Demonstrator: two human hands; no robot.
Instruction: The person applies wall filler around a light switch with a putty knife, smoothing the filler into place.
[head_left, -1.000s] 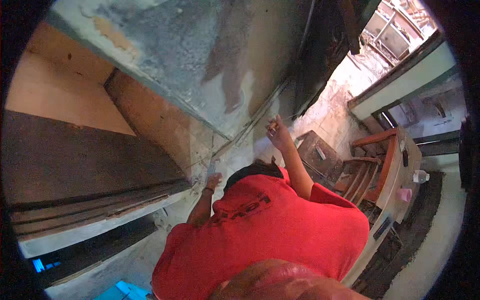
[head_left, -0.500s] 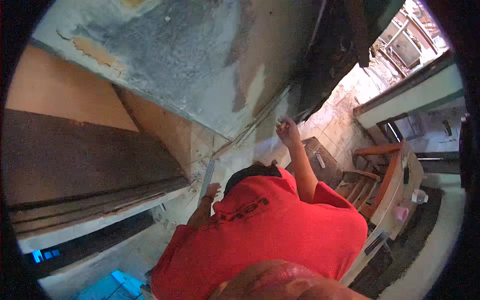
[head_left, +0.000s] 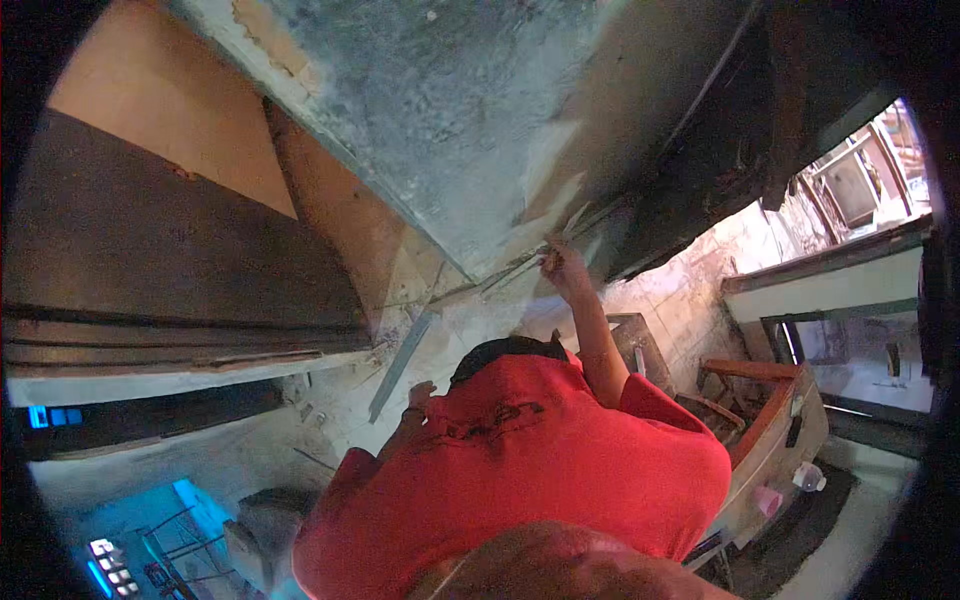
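My right hand (head_left: 565, 272) is raised on an outstretched bare arm, close to the lower edge of a patchy grey-blue wall (head_left: 430, 130). Its fingers are pinched together around something small that I cannot make out, near pale streaks on the wall. My left hand (head_left: 421, 393) hangs low beside my red shirt (head_left: 520, 460), fingers loosely apart, with nothing visible in it. A long flat grey strip (head_left: 402, 362) lies beyond it on the tiled floor, apart from the fingers.
To the right stands a wooden chair (head_left: 765, 400), with a pink cup (head_left: 768, 500) and a clear plastic container (head_left: 808, 477) beside it. A dark flat-topped piece (head_left: 640, 345) is near my right arm. A brown panelled surface (head_left: 170, 240) fills the left; blue-lit objects (head_left: 200, 510) are lower left.
My view has turned, shifting the chair and bright opening lower. My right hand has moved slightly left and down, nearer the wall's edge. My left hand now appears farther from the grey strip.
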